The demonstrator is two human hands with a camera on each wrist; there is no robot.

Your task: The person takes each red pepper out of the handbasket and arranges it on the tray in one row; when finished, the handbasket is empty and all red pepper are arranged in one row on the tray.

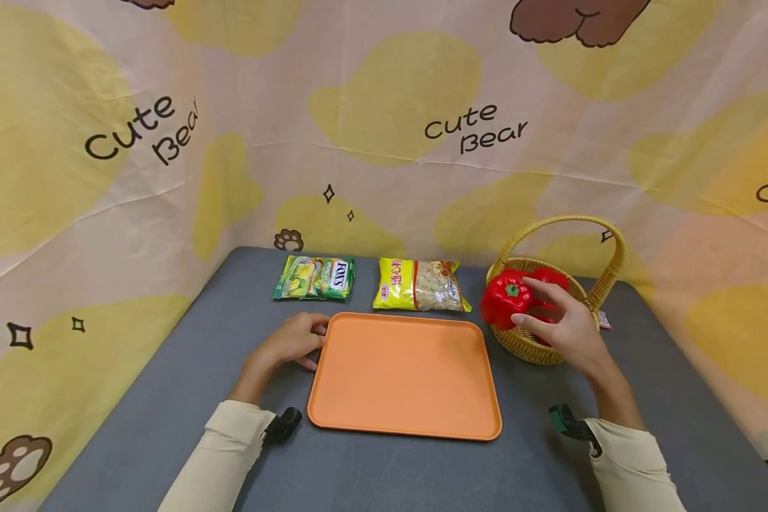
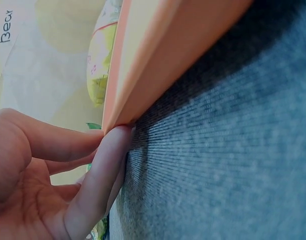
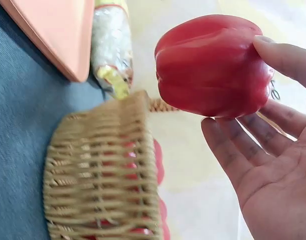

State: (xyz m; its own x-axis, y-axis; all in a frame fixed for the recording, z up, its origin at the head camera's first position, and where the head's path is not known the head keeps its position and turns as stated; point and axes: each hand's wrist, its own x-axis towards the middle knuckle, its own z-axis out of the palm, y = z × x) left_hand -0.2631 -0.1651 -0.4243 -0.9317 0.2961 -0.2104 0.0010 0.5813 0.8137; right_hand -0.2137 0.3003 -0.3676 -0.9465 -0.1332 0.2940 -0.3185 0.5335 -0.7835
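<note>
A red bell pepper (image 1: 508, 299) with a green stem is held between the thumb and fingers of my right hand (image 1: 571, 328), at the left rim of the wicker basket (image 1: 523, 346). The right wrist view shows the pepper (image 3: 212, 67) above the basket's rim, clear of the weave. More red peppers (image 1: 552, 277) lie inside the basket, partly hidden by the hand. My left hand (image 1: 292, 338) is at the upper left edge of the orange tray (image 1: 404, 377). Up close, its thumb and finger pinch the tray's rim (image 2: 124, 107).
Behind the tray lie a green FOX'S packet (image 1: 315, 278) and a yellow, partly see-through food bag (image 1: 420, 285). The basket's tall handle (image 1: 569, 217) arches over it. A printed cloth (image 1: 384, 142) hangs behind the grey table (image 1: 384, 473).
</note>
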